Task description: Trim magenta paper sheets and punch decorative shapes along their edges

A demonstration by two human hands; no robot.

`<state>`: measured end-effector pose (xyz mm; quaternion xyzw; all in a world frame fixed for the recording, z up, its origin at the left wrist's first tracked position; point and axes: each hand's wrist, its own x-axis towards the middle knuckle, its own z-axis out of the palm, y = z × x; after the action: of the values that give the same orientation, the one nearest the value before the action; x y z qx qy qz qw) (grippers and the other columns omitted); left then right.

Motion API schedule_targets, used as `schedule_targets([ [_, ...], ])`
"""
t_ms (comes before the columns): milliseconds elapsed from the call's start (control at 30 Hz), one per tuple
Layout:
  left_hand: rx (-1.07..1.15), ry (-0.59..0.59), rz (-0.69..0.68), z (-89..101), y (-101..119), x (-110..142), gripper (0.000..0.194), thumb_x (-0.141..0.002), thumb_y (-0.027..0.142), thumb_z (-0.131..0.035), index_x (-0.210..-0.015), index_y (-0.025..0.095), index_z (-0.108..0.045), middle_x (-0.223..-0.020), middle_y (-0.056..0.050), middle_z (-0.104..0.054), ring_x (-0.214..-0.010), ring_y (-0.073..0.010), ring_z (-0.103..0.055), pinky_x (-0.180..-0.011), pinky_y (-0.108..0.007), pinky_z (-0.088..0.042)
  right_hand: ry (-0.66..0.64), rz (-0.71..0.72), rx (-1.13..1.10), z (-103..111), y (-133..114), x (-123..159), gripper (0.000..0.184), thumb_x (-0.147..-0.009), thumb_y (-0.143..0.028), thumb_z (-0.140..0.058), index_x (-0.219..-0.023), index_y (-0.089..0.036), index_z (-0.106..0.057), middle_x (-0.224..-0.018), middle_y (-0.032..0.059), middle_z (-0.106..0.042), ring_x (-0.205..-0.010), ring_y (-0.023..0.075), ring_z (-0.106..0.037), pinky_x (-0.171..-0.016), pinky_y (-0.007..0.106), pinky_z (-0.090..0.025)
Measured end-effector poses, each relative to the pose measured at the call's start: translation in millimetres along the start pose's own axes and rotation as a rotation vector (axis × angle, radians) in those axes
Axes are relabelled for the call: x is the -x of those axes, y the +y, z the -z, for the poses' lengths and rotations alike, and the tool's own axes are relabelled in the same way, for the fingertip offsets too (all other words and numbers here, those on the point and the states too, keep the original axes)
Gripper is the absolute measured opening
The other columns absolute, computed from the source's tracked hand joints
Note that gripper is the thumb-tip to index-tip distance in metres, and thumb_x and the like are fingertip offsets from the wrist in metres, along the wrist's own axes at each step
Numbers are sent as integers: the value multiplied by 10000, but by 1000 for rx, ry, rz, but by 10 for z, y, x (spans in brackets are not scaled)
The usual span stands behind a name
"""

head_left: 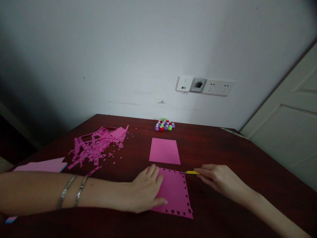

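My left hand (147,188) lies flat with fingers stretched out, pressing on the left part of a pink paper sheet (173,191). Small cut-out shapes, some of them hearts, run along the sheet's visible edges, and the dark table shows through them. My right hand (218,177) pinches a slim yellow utility knife (192,172). Its dark tip points left and reaches the sheet's top right corner; whether it touches the paper I cannot tell. Just beyond lies a plain pink square of paper (164,151).
Pink paper strips and punched bits (95,145) are heaped at the left. Several small red, purple and green craft punches (164,125) cluster by the wall. A stack of coloured paper (44,164) lies beyond my left forearm. Wall sockets (218,87) sit above the table (210,142).
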<state>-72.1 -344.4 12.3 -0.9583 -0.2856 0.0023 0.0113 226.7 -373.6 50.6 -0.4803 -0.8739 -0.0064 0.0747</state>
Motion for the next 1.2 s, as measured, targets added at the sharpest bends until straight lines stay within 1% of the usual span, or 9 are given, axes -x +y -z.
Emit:
schedule_targets([
  [167,32,78,-174,142,55,-268,489,-891,440,-356,-1178,63,-476,-1232,-180,-482,-1162,-274,-420,-971,-368,-333,56,-91,-85,37,18,61,275,-884,-262,-428,-1072,-228,-625,-942,56,-671,-786,174,-641,-693,285,-496],
  [300,95,85,-303,36,83,-411,570,-895,434,-342,-1312,45,-339,-1373,-170,-356,-1264,-264,-311,-1031,-330,-271,211,-331,-269,0,28,153,294,-852,-306,-459,-1049,-181,-637,-996,78,-679,-855,207,-647,-761,308,-507],
  [367,125,68,-320,-49,85,-456,612,-899,455,-300,-1346,37,-286,-1412,-162,-297,-1291,-262,-274,-1052,-324,-242,279,-474,-322,-84,-19,215,330,-830,-324,-473,-1045,-137,-639,-990,102,-685,-867,233,-652,-775,329,-511],
  [433,153,57,-309,-97,79,-496,624,-898,468,-280,-1357,46,-273,-1424,-152,-281,-1294,-260,-274,-1055,-326,-239,303,-540,-357,-195,-112,272,363,-828,-327,-453,-1057,-111,-634,-1000,119,-683,-878,249,-652,-779,347,-513],
  [600,204,67,-243,-43,39,-570,611,-875,456,-338,-1368,101,-276,-1414,-125,-316,-1283,-244,-305,-1047,-333,-241,332,-561,-356,-425,-446,273,361,-847,-288,-395,-1066,-114,-623,-1025,139,-671,-914,250,-646,-790,347,-514],
  [700,227,69,-199,-14,6,-580,595,-860,419,-370,-1376,142,-264,-1419,-97,-314,-1282,-236,-306,-1040,-344,-240,369,-536,-309,-501,-584,188,346,-842,-246,-387,-1086,-136,-606,-1001,132,-679,-871,242,-661,-737,330,-535],
  [867,227,82,-190,-37,-24,-578,589,-848,429,-385,-1366,164,-293,-1405,-89,-342,-1265,-240,-337,-1020,-351,-269,410,-510,-214,-547,-661,68,307,-832,-196,-365,-975,-153,-633,-867,120,-701,-698,220,-678,-625,299,-543],
  [1033,192,128,-221,-56,-35,-580,597,-844,420,-394,-1351,113,-316,-1388,-114,-365,-1266,-231,-336,-1030,-326,-260,331,-508,-184,-529,-712,13,306,-837,-178,-351,-973,-178,-626,-817,106,-696,-642,207,-664,-598,281,-522],
  [1200,193,70,-251,-69,-64,-606,657,-846,475,-362,-1361,76,-280,-1404,-141,-327,-1275,-251,-311,-1043,-340,-243,281,-515,-145,-539,-727,-37,306,-834,-172,-349,-951,-171,-632,-741,103,-683,-549,198,-639,-553,281,-502],
])
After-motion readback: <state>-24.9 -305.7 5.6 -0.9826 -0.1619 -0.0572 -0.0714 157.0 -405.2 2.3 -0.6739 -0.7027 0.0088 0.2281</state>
